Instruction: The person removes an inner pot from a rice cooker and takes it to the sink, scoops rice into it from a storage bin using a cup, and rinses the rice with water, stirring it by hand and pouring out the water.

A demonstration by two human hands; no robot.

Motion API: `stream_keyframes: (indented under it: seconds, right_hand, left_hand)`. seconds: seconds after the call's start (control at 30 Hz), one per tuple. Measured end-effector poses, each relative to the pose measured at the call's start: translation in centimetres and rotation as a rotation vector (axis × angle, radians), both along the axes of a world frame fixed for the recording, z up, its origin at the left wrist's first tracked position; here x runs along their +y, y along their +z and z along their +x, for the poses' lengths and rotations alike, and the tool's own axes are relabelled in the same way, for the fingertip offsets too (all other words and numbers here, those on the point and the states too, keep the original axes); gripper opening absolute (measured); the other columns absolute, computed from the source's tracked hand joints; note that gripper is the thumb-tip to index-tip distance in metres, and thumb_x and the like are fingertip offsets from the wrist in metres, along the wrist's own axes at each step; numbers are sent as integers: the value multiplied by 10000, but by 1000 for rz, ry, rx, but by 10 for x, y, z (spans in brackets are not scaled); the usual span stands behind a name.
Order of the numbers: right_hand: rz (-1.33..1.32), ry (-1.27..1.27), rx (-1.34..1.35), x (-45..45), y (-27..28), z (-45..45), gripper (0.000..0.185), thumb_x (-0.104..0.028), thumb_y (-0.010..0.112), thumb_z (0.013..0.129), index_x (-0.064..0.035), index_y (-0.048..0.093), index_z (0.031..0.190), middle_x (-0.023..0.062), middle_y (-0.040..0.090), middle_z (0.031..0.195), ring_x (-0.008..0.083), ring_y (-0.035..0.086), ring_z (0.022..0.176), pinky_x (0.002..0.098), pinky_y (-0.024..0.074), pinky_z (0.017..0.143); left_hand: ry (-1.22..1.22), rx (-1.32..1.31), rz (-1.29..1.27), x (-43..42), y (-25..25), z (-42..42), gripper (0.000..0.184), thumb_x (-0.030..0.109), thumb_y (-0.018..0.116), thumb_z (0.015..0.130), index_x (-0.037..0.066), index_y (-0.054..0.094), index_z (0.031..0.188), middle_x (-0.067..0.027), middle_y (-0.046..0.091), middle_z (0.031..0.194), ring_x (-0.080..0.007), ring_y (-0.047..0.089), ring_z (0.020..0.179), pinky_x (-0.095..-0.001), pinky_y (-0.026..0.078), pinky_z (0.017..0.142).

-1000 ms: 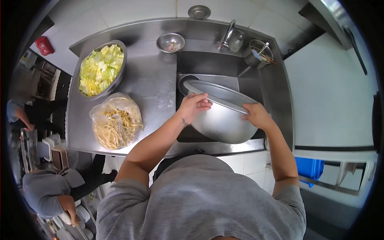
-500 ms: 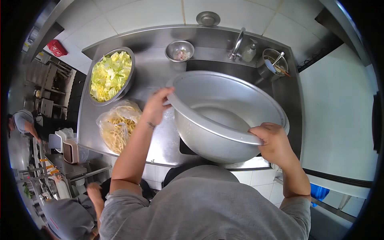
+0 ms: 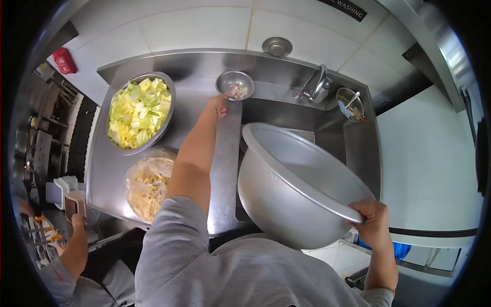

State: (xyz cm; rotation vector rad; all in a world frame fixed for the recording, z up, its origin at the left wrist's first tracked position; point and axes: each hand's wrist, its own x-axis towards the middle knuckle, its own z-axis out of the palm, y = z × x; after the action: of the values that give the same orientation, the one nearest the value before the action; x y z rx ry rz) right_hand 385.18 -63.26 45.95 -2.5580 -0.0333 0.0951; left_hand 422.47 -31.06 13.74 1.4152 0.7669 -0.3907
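My right hand (image 3: 371, 220) is closed round the rim of a large deep aluminium basin (image 3: 286, 199), which tilts over the front of the sink. No contents show in the part of the basin I can see. At the back of the counter, my left hand (image 3: 217, 106) reaches the near left edge of a small steel bowl (image 3: 225, 82). Its fingers are apart, one of them at the bowl's rim. Small pale and pinkish pieces (image 3: 238, 91) lie in that bowl.
To the left stand a steel bowl of chopped cabbage (image 3: 140, 112) and a plastic bag of pale strips (image 3: 148, 187). A faucet (image 3: 314, 84) and a utensil pot (image 3: 351, 105) are behind the sink (image 3: 327, 117). A co-worker's arm (image 3: 76, 250) shows at lower left.
My left hand has let go of the basin's rim and moved up to the small steel bowl. The basin has shifted toward me and right, tilting more, still in my right hand.
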Motion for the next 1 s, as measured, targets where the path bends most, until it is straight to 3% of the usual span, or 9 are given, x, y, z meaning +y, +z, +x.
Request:
stream_keyframes:
  seconds: [0.17,0.27,0.3,0.47,0.6,0.73,0.8,0.9,1.0]
  right_hand:
    - [62,-227,160,8,4,-8,200,90,698,590,10,634,762,76,599,674,138,546,603,249,407,536]
    - [110,-340,217,-2,-4,-10,219,114,698,575,22,629,760,33,582,647,82,490,584,223,390,533]
    - [118,-368,233,-3,-2,-7,224,116,700,570,25,628,762,25,585,651,76,485,583,221,389,531]
    - [165,-334,147,8,8,11,246,133,688,565,28,628,779,0,570,652,57,469,580,206,383,537]
    - [138,-217,34,10,2,31,265,125,685,555,10,634,788,0,588,703,60,493,625,209,405,573]
    - [170,-30,-150,40,-16,54,264,73,689,590,2,633,839,29,590,708,102,506,634,242,416,596]
    - [147,87,-297,54,-38,68,255,44,684,609,0,626,853,76,597,712,168,534,627,277,426,598]
    - [29,280,-452,87,-58,85,244,20,653,626,-9,619,866,135,601,738,275,559,644,337,441,599]
    - [-9,441,-506,107,-77,104,260,9,604,624,-14,601,883,153,596,762,335,556,686,391,445,628]
  left_hand:
    - [44,-130,16,-11,-31,14,342,205,666,732,8,527,975,-146,567,831,-246,594,700,-373,518,595]
    - [226,-174,-247,3,-23,-14,326,148,660,733,-13,509,972,-155,563,825,-237,598,661,-350,534,561]
    - [241,-180,-239,7,0,-39,284,99,633,746,-28,491,956,-158,562,820,-242,597,649,-363,541,548]
    - [325,-164,-331,46,5,-152,249,74,616,760,-15,475,945,-132,539,795,-260,593,643,-374,540,550]
    - [545,-193,-357,48,-6,-241,216,37,547,821,-5,461,1014,-148,564,926,-262,602,806,-356,547,637]
    - [650,-198,-339,30,17,-303,180,24,562,808,23,455,953,-117,544,930,-241,578,818,-341,548,650]
    - [692,-145,-396,24,2,-325,174,36,598,790,57,444,868,-87,525,871,-219,569,773,-315,548,615]
    - [647,-73,-387,11,17,-365,166,12,584,779,51,433,833,-89,517,859,-215,566,755,-312,554,619]
    - [561,36,-390,12,27,-408,182,29,542,806,-7,458,963,-147,514,977,-282,572,807,-333,560,705]
